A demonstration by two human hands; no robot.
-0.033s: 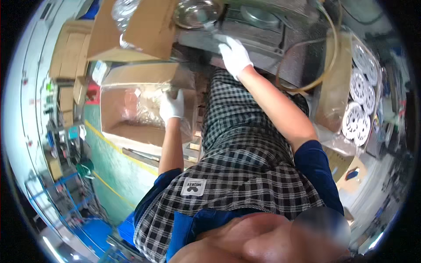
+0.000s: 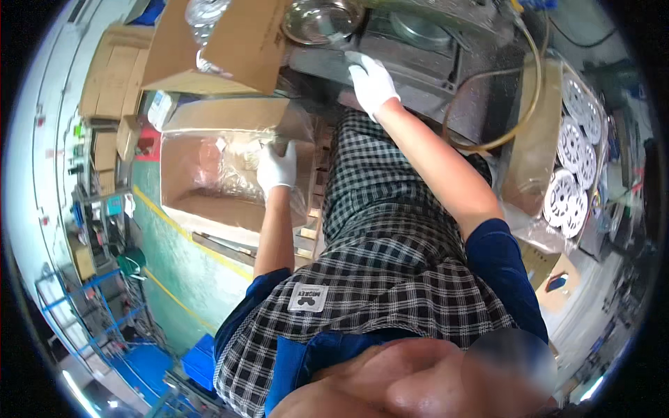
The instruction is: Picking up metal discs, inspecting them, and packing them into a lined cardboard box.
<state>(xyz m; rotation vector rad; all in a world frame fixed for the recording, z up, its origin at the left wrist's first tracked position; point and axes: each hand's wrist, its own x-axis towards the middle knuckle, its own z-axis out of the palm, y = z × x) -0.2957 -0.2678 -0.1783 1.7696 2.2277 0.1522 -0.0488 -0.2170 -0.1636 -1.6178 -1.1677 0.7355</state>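
My left hand (image 2: pixel 277 168), in a white glove, is over the right part of an open cardboard box (image 2: pixel 182 167) lined with clear plastic (image 2: pixel 240 164). Its thumb and fingers stand apart; whether they touch the plastic is unclear. My right hand (image 2: pixel 375 85), also gloved in white, reaches to the front edge of a dark grey machine bed (image 2: pixel 411 78). The fingers there are stretched out, the tips greyish, with no held thing that I can make out. Just beyond them a shiny round metal dish (image 2: pixel 323 19) lies on the machine. Another round metal piece (image 2: pixel 420 29) sits farther right.
A taller carton (image 2: pixel 237 49) with shiny metal pieces stands at the far left. On the right, a plastic-lined box (image 2: pixel 533 132) holds several white perforated discs (image 2: pixel 565 200). A yellowish hose (image 2: pixel 535 90) loops beside the machine. A blue-framed trolley (image 2: pixel 139 366) stands at lower left.
The whole picture has shifted slightly. My left hand has moved a little to the right over the box; my right hand stays at the machine edge.
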